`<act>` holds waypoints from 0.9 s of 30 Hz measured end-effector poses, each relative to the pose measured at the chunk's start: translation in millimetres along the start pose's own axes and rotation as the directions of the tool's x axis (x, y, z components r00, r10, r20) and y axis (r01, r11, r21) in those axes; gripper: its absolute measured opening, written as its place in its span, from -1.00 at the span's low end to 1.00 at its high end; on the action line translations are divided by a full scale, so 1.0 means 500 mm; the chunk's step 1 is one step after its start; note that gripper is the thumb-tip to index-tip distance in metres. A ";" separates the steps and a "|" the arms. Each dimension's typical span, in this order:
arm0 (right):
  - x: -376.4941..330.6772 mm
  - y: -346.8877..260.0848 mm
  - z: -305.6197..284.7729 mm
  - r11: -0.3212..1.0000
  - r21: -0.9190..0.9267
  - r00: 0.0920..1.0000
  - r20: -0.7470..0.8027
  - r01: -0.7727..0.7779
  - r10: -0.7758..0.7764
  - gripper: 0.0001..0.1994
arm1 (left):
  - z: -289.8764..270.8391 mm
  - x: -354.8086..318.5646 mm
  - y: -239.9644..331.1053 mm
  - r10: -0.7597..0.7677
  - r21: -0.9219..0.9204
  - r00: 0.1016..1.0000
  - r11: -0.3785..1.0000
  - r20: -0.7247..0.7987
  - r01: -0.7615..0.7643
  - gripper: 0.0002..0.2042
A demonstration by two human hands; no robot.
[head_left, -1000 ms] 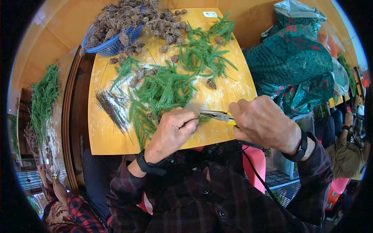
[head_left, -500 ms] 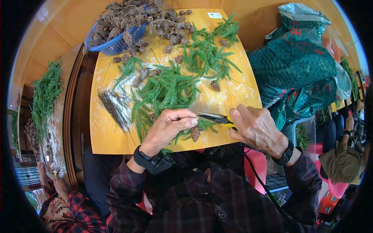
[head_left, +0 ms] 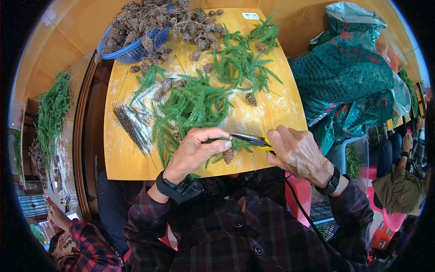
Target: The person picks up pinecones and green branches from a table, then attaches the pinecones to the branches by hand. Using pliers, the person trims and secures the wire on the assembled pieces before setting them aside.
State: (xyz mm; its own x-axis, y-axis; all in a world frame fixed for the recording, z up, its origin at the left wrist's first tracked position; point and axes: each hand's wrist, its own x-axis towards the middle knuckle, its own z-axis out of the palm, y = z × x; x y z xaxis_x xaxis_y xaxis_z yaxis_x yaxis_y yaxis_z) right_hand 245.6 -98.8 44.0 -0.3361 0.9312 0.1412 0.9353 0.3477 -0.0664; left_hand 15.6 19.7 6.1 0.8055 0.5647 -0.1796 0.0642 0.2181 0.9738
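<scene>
My left hand [head_left: 192, 149] is closed in a pinch, thumb and forefinger together, on a green artificial pine sprig [head_left: 244, 147] that is mostly hidden beneath it. A brown pine cone [head_left: 229, 157] hangs just below those fingertips; how it is joined to the sprig is hidden. My right hand [head_left: 299, 152] grips long-nose pliers [head_left: 248, 138] by their yellow and black handles. The tips of the pliers meet the left fingertips, and any wire between them is too small to make out. Beyond my hands lies a heap of green sprigs [head_left: 195, 104].
At the back left a blue basket [head_left: 129, 55] overflows with pine cones. Thin dark wires [head_left: 131, 127] lie bunched on the yellow board [head_left: 281, 109], left of the heap. A green plastic bag [head_left: 344, 77] bulges at the right. Another person's red checked sleeve [head_left: 93, 242] shows at lower left.
My hands and the pliers stay nearly in place, with the right hand shifted slightly downward. The other person's hand at lower left has moved off the yellow-handled tool there.
</scene>
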 end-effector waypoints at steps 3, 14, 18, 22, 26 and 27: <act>-0.001 0.000 -0.002 1.000 -0.001 1.000 0.008 -0.011 0.011 -0.67 | 0.000 0.001 0.005 0.014 0.033 1.000 0.999 -0.002 -0.014 -0.90; -0.006 0.003 -0.001 0.999 0.019 0.999 0.028 -0.032 0.031 -0.67 | -0.006 -0.003 0.004 0.010 0.263 1.000 0.965 -0.023 -0.004 -0.80; -0.006 0.003 0.001 0.999 0.026 0.999 0.027 -0.031 0.031 -0.67 | -0.004 -0.002 0.001 0.067 0.271 0.998 0.961 -0.021 -0.059 -0.84; -0.007 -0.001 0.000 0.999 0.025 0.999 0.016 -0.030 0.029 -0.67 | 0.002 0.000 0.001 0.112 0.178 0.994 0.978 0.009 -0.112 -0.88; -0.008 -0.002 -0.001 0.999 0.025 0.999 0.035 -0.040 0.039 -0.68 | -0.002 -0.001 -0.014 0.085 0.135 0.996 0.987 -0.017 -0.082 -0.90; -0.008 -0.002 -0.001 0.999 0.024 0.999 0.035 -0.041 0.040 -0.68 | -0.003 0.000 -0.017 0.100 0.149 0.995 0.984 -0.020 -0.096 -0.90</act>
State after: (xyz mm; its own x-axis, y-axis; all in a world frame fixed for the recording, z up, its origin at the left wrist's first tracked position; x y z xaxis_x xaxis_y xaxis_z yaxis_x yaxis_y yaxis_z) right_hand 246.2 -103.2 43.9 -0.3019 0.9477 0.1037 0.9453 0.3117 -0.0961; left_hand 14.1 19.0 -2.2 0.7961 0.5994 -0.0838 0.0733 0.0419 0.9964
